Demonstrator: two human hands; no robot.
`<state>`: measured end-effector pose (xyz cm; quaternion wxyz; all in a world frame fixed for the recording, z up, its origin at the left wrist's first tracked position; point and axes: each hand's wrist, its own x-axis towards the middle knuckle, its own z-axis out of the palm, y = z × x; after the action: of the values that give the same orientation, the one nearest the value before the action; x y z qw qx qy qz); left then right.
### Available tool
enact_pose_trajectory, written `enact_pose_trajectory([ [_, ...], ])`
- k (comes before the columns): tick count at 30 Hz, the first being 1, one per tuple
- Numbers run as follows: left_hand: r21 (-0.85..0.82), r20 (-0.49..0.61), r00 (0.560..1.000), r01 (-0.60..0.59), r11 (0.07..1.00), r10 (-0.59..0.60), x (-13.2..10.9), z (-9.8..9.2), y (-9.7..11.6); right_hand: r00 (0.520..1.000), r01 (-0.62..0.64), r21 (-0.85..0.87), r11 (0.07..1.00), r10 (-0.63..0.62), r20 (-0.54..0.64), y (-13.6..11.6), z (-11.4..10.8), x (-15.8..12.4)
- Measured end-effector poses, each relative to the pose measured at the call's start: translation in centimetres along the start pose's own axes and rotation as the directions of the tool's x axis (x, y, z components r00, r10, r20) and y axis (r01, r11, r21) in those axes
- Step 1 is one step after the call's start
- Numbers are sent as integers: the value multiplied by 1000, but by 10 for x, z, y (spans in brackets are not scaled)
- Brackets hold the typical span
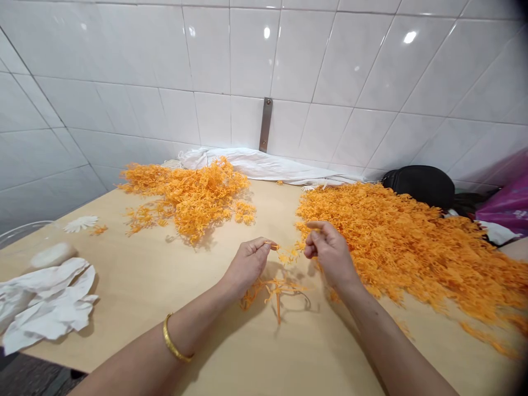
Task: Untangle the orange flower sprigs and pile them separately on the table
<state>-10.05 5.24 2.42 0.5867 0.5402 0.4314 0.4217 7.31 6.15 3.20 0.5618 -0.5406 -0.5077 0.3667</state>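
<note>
My left hand is closed in a pinch on a thin orange artificial flower sprig, whose small blossoms hang between my hands. Just to the right, my right hand has its index finger stretched out and its lower fingers curled. Nothing shows clearly between its thumb and index finger. Below both hands, an orange branched plastic stem piece stands over the table. More orange sprigs sit partly hidden behind my left wrist.
A large heap of orange plastic florets covers the table's right side. Another orange pile lies back left. Crumpled white paper, a white rounded object and a white flower piece lie left. A black case and white cloth line the tiled wall.
</note>
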Motion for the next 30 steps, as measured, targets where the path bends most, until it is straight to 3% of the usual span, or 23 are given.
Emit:
enact_pose_trajectory([
  [5,-78,-32,999,-12,997,10,2,-2,0,941,-69,-95,993,96,325,3,15,-16],
  [8,-47,-39,999,-15,999,13,1,-1,-1,931,-13,-106,994,50,361,6,22,-20],
  [11,45,25,999,-25,999,24,-1,2,-2,980,47,-56,997,-35,197,6,23,-17],
  [13,72,53,998,-33,997,29,-3,3,-3,1000,22,43,999,-23,19,4,15,-9],
  [16,24,-14,1000,5,1000,-5,-2,2,-5,956,5,268,963,74,-285,1,-6,5],
  [17,-4,-39,999,21,1000,-21,-1,1,-5,943,12,306,952,92,-321,0,-12,8],
  [19,-51,-68,997,34,998,-37,1,-1,-6,960,-63,286,956,136,-243,0,-17,9],
  [21,-57,-89,996,12,998,-17,3,-1,-6,976,-205,240,949,217,-25,0,-13,3],
  [23,-35,-123,992,-28,999,24,4,-1,-7,933,-332,220,917,286,217,-1,-3,-6],
  [25,1,-162,984,-71,997,70,4,-1,-9,873,-404,225,887,302,382,-3,7,-15],
  [28,73,-180,975,-123,990,134,4,1,-11,820,-448,196,872,314,479,-6,18,-24],
  [30,118,-154,975,-141,983,158,1,5,-10,827,-408,153,900,293,481,-5,23,-29],
])
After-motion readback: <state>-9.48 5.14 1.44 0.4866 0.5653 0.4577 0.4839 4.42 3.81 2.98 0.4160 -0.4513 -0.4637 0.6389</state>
